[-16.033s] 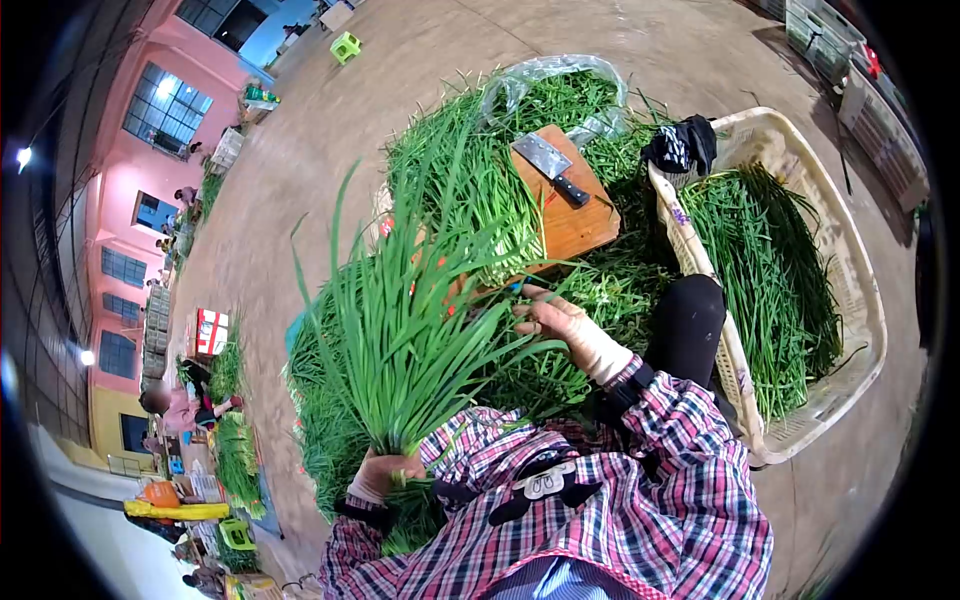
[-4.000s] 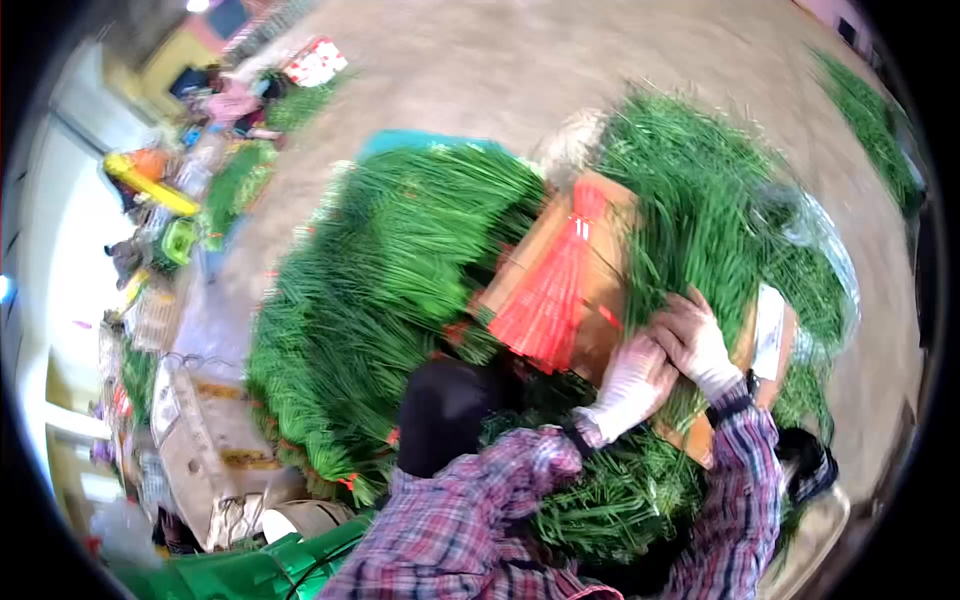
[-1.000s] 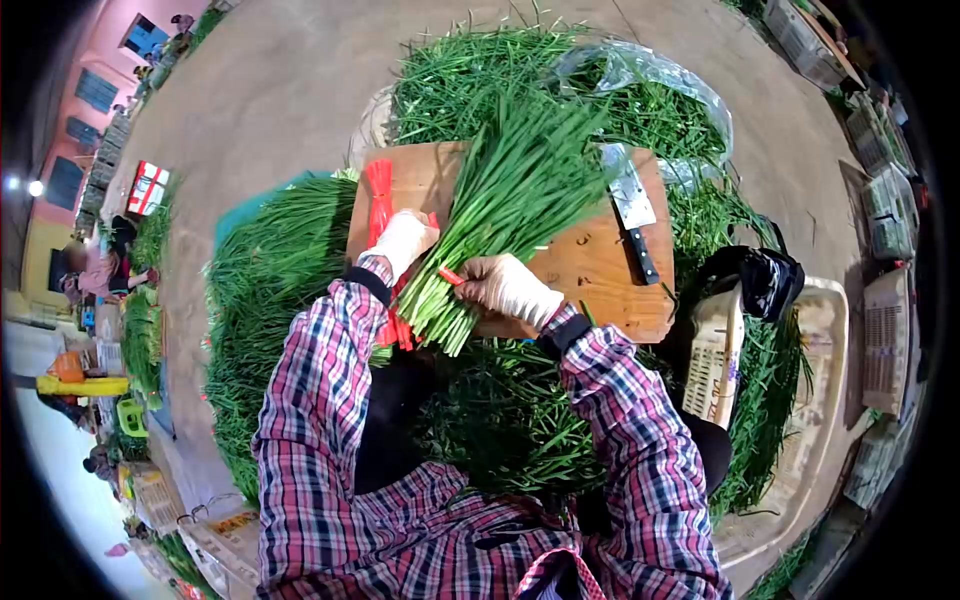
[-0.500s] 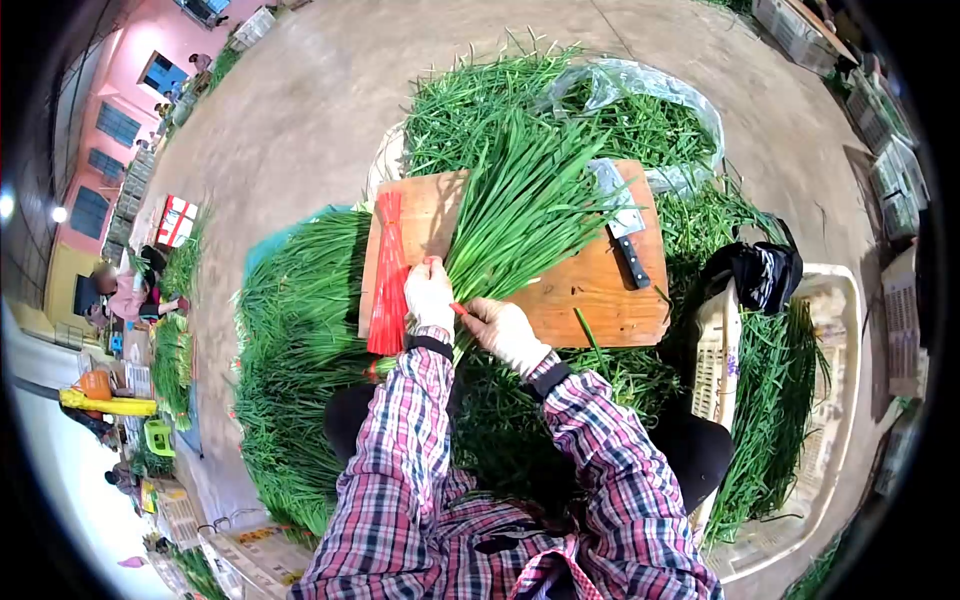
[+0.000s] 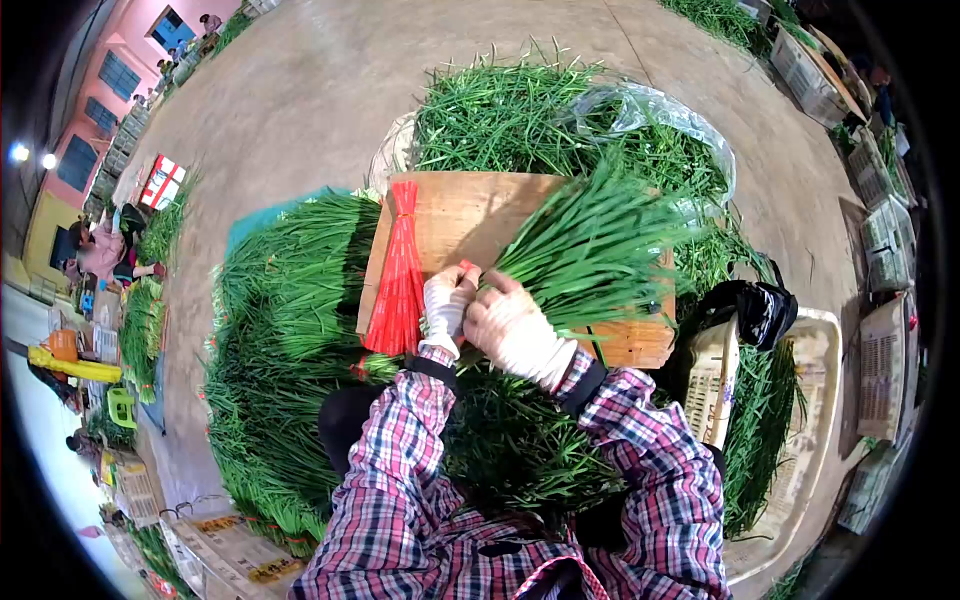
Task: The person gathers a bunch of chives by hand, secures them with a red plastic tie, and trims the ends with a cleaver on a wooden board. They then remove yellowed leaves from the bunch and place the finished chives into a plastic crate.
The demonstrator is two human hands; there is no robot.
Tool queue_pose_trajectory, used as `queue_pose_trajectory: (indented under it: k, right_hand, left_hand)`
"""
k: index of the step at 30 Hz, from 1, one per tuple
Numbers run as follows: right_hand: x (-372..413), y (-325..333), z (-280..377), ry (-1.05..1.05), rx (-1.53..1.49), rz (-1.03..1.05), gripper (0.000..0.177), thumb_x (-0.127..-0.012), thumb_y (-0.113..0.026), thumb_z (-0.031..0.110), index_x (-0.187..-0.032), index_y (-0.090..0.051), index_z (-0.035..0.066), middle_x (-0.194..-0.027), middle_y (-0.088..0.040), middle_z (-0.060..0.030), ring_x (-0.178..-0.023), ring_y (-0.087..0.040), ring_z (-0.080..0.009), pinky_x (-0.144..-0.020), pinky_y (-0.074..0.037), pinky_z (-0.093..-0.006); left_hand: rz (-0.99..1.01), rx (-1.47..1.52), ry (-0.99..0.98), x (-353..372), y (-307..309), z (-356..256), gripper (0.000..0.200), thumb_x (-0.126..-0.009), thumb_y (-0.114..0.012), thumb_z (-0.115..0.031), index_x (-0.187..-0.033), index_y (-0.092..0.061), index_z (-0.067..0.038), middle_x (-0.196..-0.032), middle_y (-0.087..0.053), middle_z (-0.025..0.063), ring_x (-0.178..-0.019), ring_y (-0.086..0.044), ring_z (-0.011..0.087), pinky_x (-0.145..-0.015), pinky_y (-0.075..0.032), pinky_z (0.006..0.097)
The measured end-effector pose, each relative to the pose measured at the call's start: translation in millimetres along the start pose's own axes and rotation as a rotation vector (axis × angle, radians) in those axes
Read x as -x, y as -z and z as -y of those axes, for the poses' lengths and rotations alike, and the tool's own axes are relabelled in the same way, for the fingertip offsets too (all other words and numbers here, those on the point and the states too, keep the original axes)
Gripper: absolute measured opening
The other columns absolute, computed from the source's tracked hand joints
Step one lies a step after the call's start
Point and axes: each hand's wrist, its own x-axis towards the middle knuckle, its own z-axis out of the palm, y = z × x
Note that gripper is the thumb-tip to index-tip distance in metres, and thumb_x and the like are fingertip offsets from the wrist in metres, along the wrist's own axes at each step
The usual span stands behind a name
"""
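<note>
Both my hands wear whitish gloves with bare fingertips and meet at the stem end of a bunch of long green leaves that looks like garlic chives (image 5: 605, 235). My left hand (image 5: 448, 303) is closed in a pinch, with a bit of red tie (image 5: 468, 266) at its fingertips. My right hand (image 5: 512, 325) is wrapped round the stems, its fingers curled. The leaves fan out to the upper right across a wooden board (image 5: 450, 225). A sheaf of red ties (image 5: 398, 275), gathered near its top, lies on the board's left side.
Piled chives (image 5: 290, 290) lie left of the board, and loose greens (image 5: 500, 120) with clear plastic (image 5: 660, 105) lie beyond it. At right stands a cream crate (image 5: 822, 400) with greens and a black bag (image 5: 755, 305). Other people and crates are farther off.
The bunch has swung to the right and lower, covering most of the knife. My right hand has turned over the stems, and my left hand has moved slightly right.
</note>
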Motion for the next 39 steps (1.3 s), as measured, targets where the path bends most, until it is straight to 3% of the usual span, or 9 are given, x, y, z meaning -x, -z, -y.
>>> queue_pose_trajectory:
  k: [3, 5, 11, 15, 22, 25, 36, 37, 39]
  right_hand:
    - [-9, 21, -17, -0.2, -0.132, 0.106, 0.005, -0.072, -0.064, 0.015, -0.074, -0.069, 0.016, -0.084, -0.064, -0.0031, -0.091, -0.06, -0.0252, -0.095, -0.043, -0.0446]
    - [0, 4, -29, -0.315, -0.213, -0.01, 0.007, -0.069, -0.07, 0.017, -0.077, -0.07, 0.016, -0.083, -0.065, -0.0028, -0.088, -0.061, -0.0261, -0.093, -0.044, -0.0442]
    - [31, -36, -57, -0.506, -0.28, -0.029, 0.014, -0.07, -0.075, 0.022, -0.073, -0.069, 0.009, -0.074, -0.061, -0.0087, -0.08, -0.06, -0.0295, -0.075, -0.046, -0.0417]
    - [32, -40, -60, -0.563, -0.292, -0.036, 0.017, -0.071, -0.076, 0.024, -0.076, -0.069, 0.009, -0.075, -0.061, -0.0093, -0.079, -0.06, -0.0308, -0.076, -0.047, -0.0428]
    - [17, -51, -69, -0.614, -0.351, -0.235, 0.012, -0.072, -0.073, 0.018, -0.076, -0.07, 0.007, -0.073, -0.062, -0.0106, -0.078, -0.06, -0.0321, -0.075, -0.048, -0.0423]
    - [8, -65, -82, -0.666, -0.346, -0.16, 0.015, -0.074, -0.072, 0.022, -0.077, -0.071, 0.008, -0.076, -0.065, -0.0118, -0.08, -0.061, -0.0327, -0.076, -0.048, -0.0429]
    - [5, -68, -87, -0.649, -0.292, -0.034, 0.02, -0.076, -0.071, 0.027, -0.077, -0.069, 0.008, -0.074, -0.066, -0.0127, -0.077, -0.061, -0.0339, -0.073, -0.049, -0.043]
    - [7, -67, -86, -0.622, -0.289, -0.037, 0.018, -0.076, -0.071, 0.025, -0.077, -0.068, 0.007, -0.075, -0.066, -0.0123, -0.078, -0.061, -0.0339, -0.075, -0.048, -0.0429]
    - [9, -68, -84, -0.628, -0.325, -0.102, 0.017, -0.075, -0.071, 0.023, -0.077, -0.067, 0.006, -0.075, -0.064, -0.0128, -0.077, -0.06, -0.0344, -0.073, -0.048, -0.0437]
  left_hand:
    - [0.143, 0.512, 0.167, -3, -5, -12, 0.014, -0.09, -0.065, -0.008, -0.096, -0.068, 0.004, -0.078, -0.065, 0.0009, -0.063, -0.054, 0.0092, -0.057, -0.046, 0.0264]
    - [0.218, 0.455, -0.003, -17, -8, 8, 0.013, -0.09, -0.064, -0.003, -0.098, -0.068, 0.006, -0.083, -0.068, 0.0045, -0.069, -0.059, 0.0104, -0.063, -0.049, 0.0256]
    - [0.079, -0.245, -0.057, -47, -27, 45, 0.011, -0.084, -0.064, 0.002, -0.093, -0.069, 0.007, -0.081, -0.07, 0.0084, -0.074, -0.062, 0.014, -0.067, -0.05, 0.0286]
    - [0.203, -0.664, -0.129, -47, -19, 5, 0.018, -0.075, -0.071, -0.018, -0.077, -0.07, 0.0, -0.069, -0.066, 0.0205, -0.067, -0.066, 0.0295, -0.064, -0.051, 0.0384]
    - [-0.018, -0.824, -0.322, -44, -23, 22, 0.023, -0.08, -0.065, -0.023, -0.078, -0.071, -0.001, -0.072, -0.067, 0.0201, -0.072, -0.068, 0.035, -0.065, -0.052, 0.0401]
    - [-0.029, -0.28, -0.149, -64, -29, 70, 0.019, -0.083, -0.062, -0.014, -0.087, -0.071, 0.002, -0.079, -0.068, 0.0225, -0.071, -0.069, 0.0304, -0.066, -0.051, 0.0363]
    - [-0.033, -0.182, -0.135, -46, -24, 50, 0.012, -0.086, -0.057, 0.004, -0.088, -0.068, 0.002, -0.082, -0.066, 0.0016, -0.068, -0.052, 0.0091, -0.063, -0.046, 0.0269]
    - [0.034, 0.079, 0.002, -41, -20, 45, 0.009, -0.086, -0.059, 0.002, -0.087, -0.068, 0.004, -0.082, -0.067, 0.0026, -0.068, -0.053, 0.0086, -0.064, -0.047, 0.0267]
    - [-0.025, -0.134, -0.16, -35, -25, 43, 0.009, -0.086, -0.06, 0.001, -0.087, -0.067, 0.006, -0.081, -0.069, 0.0068, -0.067, -0.054, 0.009, -0.065, -0.047, 0.027]
